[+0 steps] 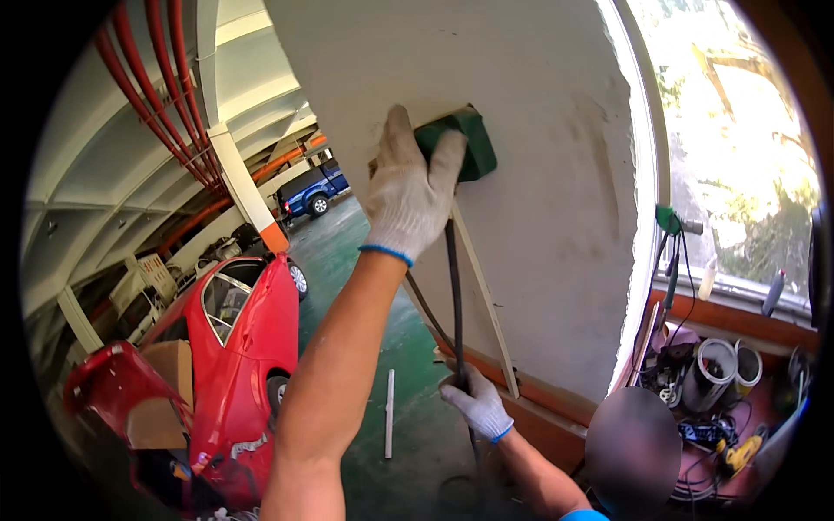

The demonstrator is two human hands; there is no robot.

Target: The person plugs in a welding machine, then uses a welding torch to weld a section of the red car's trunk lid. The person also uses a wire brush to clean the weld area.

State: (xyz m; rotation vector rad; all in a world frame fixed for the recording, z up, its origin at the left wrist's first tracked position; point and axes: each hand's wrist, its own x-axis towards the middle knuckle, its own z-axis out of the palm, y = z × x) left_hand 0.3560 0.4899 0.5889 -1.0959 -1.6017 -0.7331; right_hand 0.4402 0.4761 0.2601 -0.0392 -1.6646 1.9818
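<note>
Reference: 12 o'clock is the top of the view.

1. Governing relation. The green block [479, 149] lies against the face of the white panel [539, 234], at about 1 to 2 o'clock from the knuckles of the left hand [407, 191]. The left hand is the nearer and overlaps the block. From the right hand [478, 404], the block lies well apart, at about 12 o'clock.

2. Left fingers. Spread apart and curved over the block, with green showing between them; the block is held under the gloved palm. The underside contact is hidden, so grip pressure cannot be told.

3. Right fingers. Closed around the black hose [455, 278], below the block.

4. Axes. The hose runs nearly straight between the two hands, from 12 to 6 o'clock; its upper end passes out of sight at the left hand, so the joint with the block cannot be confirmed. The block's long axis cannot be established, because the hand covers its 9 o'clock side.

5. Clearances. A pale strip [486, 295] slants from 11 to 5 o'clock, just beside the hose. Brown smudges [599, 169] mark the panel at 3 o'clock from the block. By judgement, sideways travel depends on hose slack at the right hand.
</note>
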